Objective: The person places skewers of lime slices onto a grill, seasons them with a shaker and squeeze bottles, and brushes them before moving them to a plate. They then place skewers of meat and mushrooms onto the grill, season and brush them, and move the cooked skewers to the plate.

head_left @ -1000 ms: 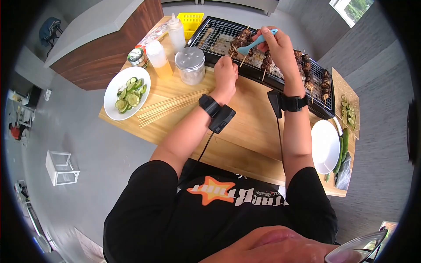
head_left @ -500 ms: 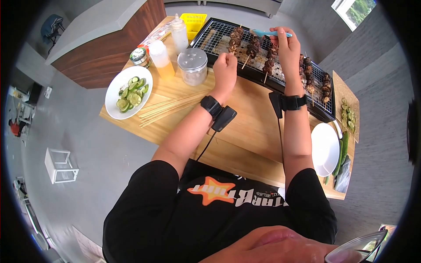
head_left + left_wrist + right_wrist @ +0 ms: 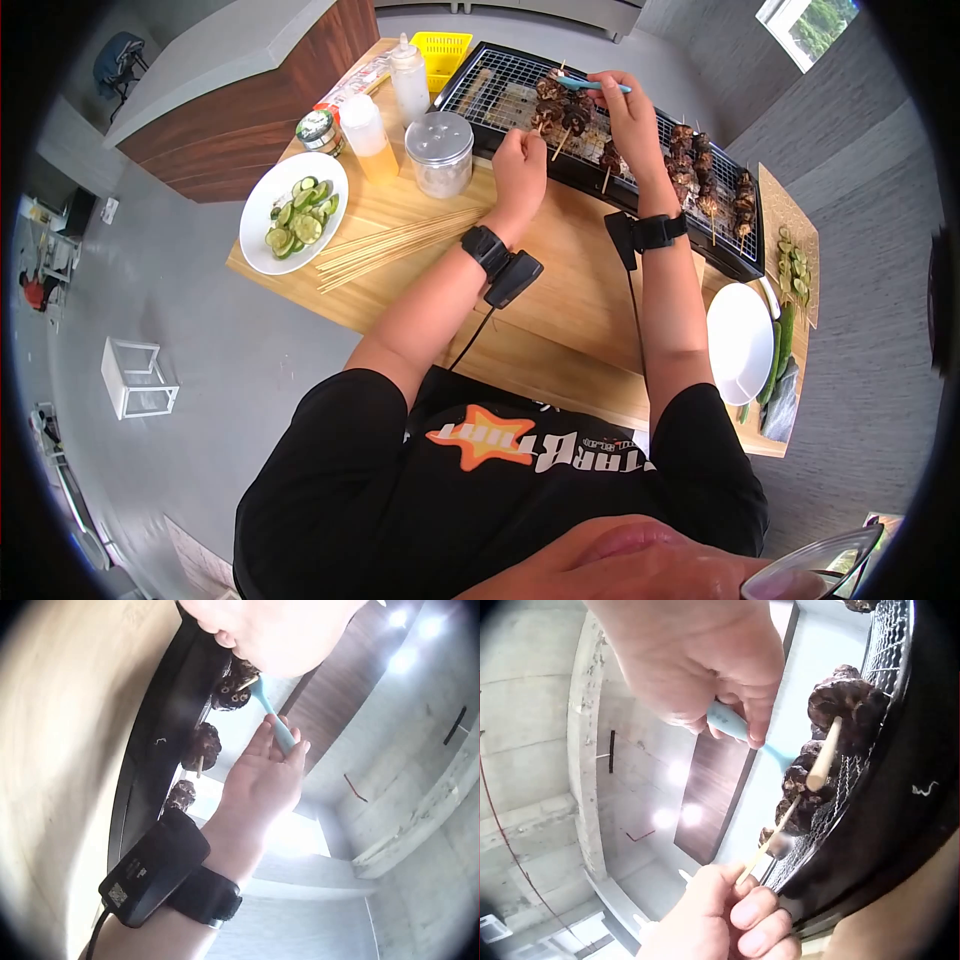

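My left hand [image 3: 521, 172] pinches the bare stick end [image 3: 780, 829] of a browned meat skewer [image 3: 546, 92] at the near edge of the black grill. Above the grill, my right hand [image 3: 632, 122] holds a light blue basting brush [image 3: 598, 85] by its handle. The brush head overlaps the upper part of that skewer in the head view. Right beside it lies another meat skewer [image 3: 575, 112] on the wire grate [image 3: 488, 88]. In the right wrist view, the left fingers [image 3: 754, 922] are curled round the stick.
More skewers [image 3: 705, 170] lie along the grill's right half. Left of the grill stand a lidded shaker jar [image 3: 440, 150], squeeze bottles [image 3: 365, 135] and a white bowl of cucumber slices [image 3: 258, 225]. Loose bamboo sticks [image 3: 390, 248] lie on the table. A white bowl [image 3: 740, 340] is at right.
The brush first lay low on the skewer, lifted away to the right, and is now back over the skewer's far part. My left hand and its skewer have shifted slightly right, nearer the neighbouring skewer.
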Demonstrator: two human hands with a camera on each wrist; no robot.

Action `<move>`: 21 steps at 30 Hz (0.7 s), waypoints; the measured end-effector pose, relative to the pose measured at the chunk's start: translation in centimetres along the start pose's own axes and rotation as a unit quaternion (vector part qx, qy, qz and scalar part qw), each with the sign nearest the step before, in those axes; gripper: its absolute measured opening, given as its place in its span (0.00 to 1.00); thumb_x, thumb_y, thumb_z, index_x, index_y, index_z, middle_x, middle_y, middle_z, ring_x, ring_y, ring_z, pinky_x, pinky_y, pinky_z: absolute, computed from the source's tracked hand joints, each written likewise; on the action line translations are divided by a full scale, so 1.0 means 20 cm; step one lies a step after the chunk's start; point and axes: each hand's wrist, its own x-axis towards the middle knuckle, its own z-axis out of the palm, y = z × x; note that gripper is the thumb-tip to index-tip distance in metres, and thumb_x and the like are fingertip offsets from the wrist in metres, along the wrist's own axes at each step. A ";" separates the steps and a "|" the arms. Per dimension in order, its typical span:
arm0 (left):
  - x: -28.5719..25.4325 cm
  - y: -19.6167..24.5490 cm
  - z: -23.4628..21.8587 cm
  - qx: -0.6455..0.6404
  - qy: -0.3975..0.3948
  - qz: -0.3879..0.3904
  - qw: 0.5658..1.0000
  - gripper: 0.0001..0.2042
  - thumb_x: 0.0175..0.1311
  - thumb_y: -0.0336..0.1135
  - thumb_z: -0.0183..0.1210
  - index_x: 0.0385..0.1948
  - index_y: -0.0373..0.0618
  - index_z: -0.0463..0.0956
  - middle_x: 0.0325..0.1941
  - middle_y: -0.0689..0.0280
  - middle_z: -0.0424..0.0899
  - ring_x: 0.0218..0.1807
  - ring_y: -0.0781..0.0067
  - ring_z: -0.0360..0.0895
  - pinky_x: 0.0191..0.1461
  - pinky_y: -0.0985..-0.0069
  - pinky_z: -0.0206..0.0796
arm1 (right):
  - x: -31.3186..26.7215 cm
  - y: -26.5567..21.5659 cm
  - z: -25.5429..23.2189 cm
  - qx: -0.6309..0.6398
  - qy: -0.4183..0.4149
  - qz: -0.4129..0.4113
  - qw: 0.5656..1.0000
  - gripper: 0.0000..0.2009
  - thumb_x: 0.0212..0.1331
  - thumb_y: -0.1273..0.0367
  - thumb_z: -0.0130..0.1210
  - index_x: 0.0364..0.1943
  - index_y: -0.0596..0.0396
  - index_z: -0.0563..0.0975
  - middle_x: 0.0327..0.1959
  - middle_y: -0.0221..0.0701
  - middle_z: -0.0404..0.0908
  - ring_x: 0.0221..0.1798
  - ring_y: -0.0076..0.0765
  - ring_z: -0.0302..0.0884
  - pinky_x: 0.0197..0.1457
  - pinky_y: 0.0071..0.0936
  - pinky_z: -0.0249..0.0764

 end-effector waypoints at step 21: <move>-0.02 -0.07 0.02 -0.114 0.017 -0.111 0.987 0.15 0.68 0.40 0.50 0.22 0.43 0.66 0.18 0.73 0.67 0.20 0.86 0.58 0.22 0.82 0.51 | -0.01 -0.07 -0.01 -0.014 0.004 0.005 1.000 0.14 0.69 0.63 0.47 0.43 0.60 0.77 0.34 0.32 0.82 0.36 0.23 0.79 0.42 0.21 0.74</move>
